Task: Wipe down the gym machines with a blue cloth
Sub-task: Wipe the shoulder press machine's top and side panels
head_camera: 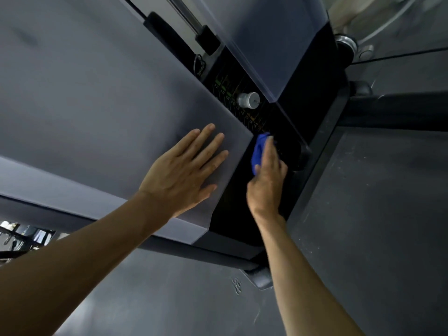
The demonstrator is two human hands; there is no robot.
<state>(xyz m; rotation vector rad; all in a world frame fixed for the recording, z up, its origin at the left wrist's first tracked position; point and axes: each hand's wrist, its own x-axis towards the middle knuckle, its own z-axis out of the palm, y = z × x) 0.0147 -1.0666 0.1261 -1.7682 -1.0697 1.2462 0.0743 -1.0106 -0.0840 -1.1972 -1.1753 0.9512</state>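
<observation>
Left hand (184, 169): flat open, fingers straight and slightly spread, palm pressed on the grey shroud panel (101, 112) of the gym machine, fingertips pointing to about 1 o'clock, near the panel's corner edge. Grasping nothing.

Right hand (266, 183): clenched round the blue cloth (259, 151). Cloth is bunched, sticks out of the hand toward 12 o'clock, and sits against the dark recess of the weight stack (244, 110), just right of the panel corner. Thumb side faces the camera; the fingers beyond the cloth are hidden, so exact finger contact with the stack can't be made out.

Pose: both forearms come in from the bottom edge, left from 7 o'clock, right from 5 o'clock, converging at frame centre. Hands are close, with a narrow dark gap between them.

Around:
- silver selector pin knob (247, 100) at 12 o'clock from the cloth, seated in the stack among small green and orange labels
- black cable block (208, 41) and guide rod further up
- second grey panel (269, 42) at 1 o'clock, flanking the stack
- black frame bar (397, 110) at 3 o'clock
- dark floor (375, 226) to the right and below
</observation>
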